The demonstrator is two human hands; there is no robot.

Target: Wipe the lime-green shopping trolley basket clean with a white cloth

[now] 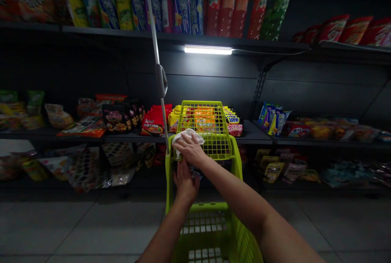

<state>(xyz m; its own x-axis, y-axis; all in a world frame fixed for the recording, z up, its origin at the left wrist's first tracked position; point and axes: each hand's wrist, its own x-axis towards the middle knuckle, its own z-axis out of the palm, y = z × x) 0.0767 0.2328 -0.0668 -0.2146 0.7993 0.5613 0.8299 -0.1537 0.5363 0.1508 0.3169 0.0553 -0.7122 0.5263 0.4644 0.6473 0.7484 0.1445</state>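
While the right hand (191,149) clamps its fingers over a white cloth (187,138) on the rim of a lime cart (236,165) at twelve o'clock, the left hand (184,182) sits just below, fingers curled against a small shiny packet (195,172) (whether they grip it, I cannot tell), with snack shelves (253,135) beyond.

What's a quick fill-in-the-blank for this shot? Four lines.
The right hand lies on a ____ cloth.
In this view, the left hand is ____ the right hand.
Both hands are over a ____ shopping cart.
The lit tube light is fixed under the ____ shelf.

Missing words: white; below; green; top.
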